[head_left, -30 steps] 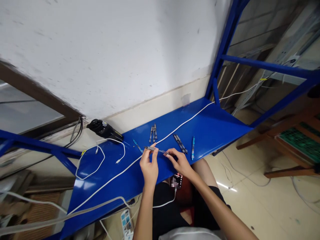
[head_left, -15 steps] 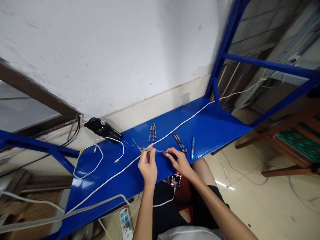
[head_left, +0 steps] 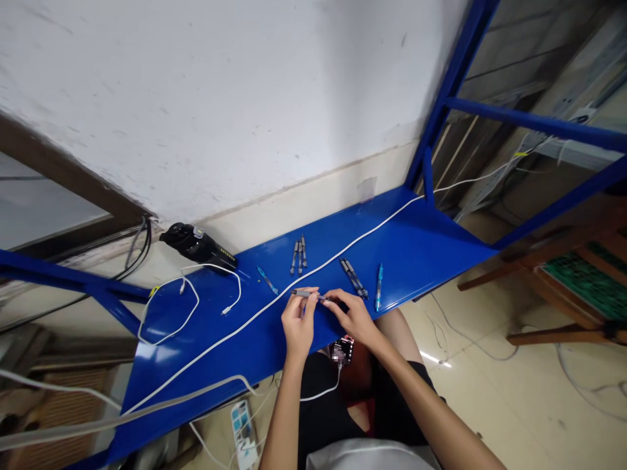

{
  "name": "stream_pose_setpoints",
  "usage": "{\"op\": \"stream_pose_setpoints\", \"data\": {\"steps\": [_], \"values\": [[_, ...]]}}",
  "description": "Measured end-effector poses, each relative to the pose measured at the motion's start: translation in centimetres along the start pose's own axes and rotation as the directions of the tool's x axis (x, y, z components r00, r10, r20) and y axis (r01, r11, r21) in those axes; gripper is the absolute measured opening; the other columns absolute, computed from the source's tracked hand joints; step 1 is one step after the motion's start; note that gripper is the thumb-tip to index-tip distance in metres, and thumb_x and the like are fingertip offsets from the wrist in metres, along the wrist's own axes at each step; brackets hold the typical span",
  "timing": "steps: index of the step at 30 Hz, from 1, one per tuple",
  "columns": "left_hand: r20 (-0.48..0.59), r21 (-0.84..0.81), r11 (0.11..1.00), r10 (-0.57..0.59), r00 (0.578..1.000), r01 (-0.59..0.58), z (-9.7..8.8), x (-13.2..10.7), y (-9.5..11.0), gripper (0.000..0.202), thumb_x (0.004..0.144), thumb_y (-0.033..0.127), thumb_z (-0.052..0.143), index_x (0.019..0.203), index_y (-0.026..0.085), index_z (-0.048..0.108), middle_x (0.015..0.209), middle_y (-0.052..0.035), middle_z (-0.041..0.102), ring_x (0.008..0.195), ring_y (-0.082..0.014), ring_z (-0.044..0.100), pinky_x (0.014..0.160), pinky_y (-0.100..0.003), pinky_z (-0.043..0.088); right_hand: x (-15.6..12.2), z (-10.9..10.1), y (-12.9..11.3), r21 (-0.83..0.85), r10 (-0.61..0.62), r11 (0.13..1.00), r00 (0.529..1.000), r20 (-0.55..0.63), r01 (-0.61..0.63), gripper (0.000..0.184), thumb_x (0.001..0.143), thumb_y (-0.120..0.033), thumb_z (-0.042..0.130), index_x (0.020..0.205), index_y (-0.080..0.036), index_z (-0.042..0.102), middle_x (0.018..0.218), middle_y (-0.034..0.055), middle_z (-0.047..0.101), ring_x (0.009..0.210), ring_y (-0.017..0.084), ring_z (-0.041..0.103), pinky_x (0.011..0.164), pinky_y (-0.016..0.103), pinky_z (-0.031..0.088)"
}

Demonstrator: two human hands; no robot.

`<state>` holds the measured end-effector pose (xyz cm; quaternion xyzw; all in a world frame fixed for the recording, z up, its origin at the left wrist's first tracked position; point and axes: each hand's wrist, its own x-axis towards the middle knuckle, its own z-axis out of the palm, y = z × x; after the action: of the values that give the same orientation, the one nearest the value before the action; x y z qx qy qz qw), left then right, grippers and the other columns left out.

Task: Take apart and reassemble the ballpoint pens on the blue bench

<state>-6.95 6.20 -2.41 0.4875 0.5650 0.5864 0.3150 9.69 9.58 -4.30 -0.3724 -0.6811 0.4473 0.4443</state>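
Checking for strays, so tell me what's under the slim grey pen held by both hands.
Glossy blue tabletop shows beneath the grey pen; whatever the left hand and right hand cover is hidden.

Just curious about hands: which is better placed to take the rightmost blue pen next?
Right, probably: the right hand is nearer that blue pen than the left hand, though both hold the same grey pen.

The left hand [head_left: 298, 329] and right hand [head_left: 356, 318] hid bits of the gray pen [head_left: 300, 293], the phone [head_left: 347, 349] looked partly blurry, and the right edge of the view cut off the chair [head_left: 582, 287].
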Motion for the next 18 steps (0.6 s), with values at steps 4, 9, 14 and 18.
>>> {"op": "stream_pose_setpoints", "data": {"steps": [4,9,14,18], "values": [[-0.027,-0.119,0.990,-0.075,0.997,0.072,-0.2,-0.3,-1.1,0.035,0.101,0.051,0.074,0.110,0.018,0.080,0.111,-0.0114,0.081,0.100,-0.0247,0.078,0.091,-0.036,0.063,0.2,-0.3,-0.1,0.013,-0.021,1.000,1.000,0.012,0.021,0.026,0.112,-0.043,0.062,0.119,-0.025,0.078,0.116,0.0084,0.080,0.107,0.026,0.074,0.099,0.039,0.056],[-0.068,-0.197,0.967,-0.176,0.982,0.160,-0.2,-0.7,-2.6,0.041,0.097,0.052,0.077,0.115,0.016,0.082,0.111,-0.0122,0.082,0.094,-0.0240,0.078,0.088,-0.034,0.062,0.5,-0.7,-0.4,0.025,-0.003,1.000,0.998,0.066,0.002,0.029,0.111,-0.046,0.062,0.123,-0.025,0.078,0.111,0.0086,0.078,0.100,0.025,0.072,0.093,0.039,0.055],[-0.001,-0.229,0.957,-0.182,0.983,0.176,-0.4,-0.5,-2.7,0.041,0.097,0.052,0.078,0.117,0.016,0.083,0.111,-0.0123,0.082,0.099,-0.0250,0.077,0.091,-0.035,0.059,0.5,-0.8,-0.6,0.071,0.085,0.993,0.987,0.135,-0.095,0.036,0.115,-0.052,0.051,0.113,-0.024,0.072,0.087,0.0016,0.071,0.079,0.020,0.066,0.081,0.033,0.053],[0.038,-0.243,0.957,-0.155,0.987,0.160,-0.4,-0.3,-2.4,0.036,0.099,0.050,0.076,0.112,0.017,0.083,0.113,-0.0118,0.081,0.105,-0.0266,0.076,0.095,-0.035,0.058,0.5,-0.9,-0.7,0.021,0.092,0.995,0.991,0.102,-0.095,0.032,0.110,-0.054,0.061,0.111,-0.023,0.069,0.088,0.0001,0.068,0.079,0.018,0.061,0.076,0.030,0.048]]}}
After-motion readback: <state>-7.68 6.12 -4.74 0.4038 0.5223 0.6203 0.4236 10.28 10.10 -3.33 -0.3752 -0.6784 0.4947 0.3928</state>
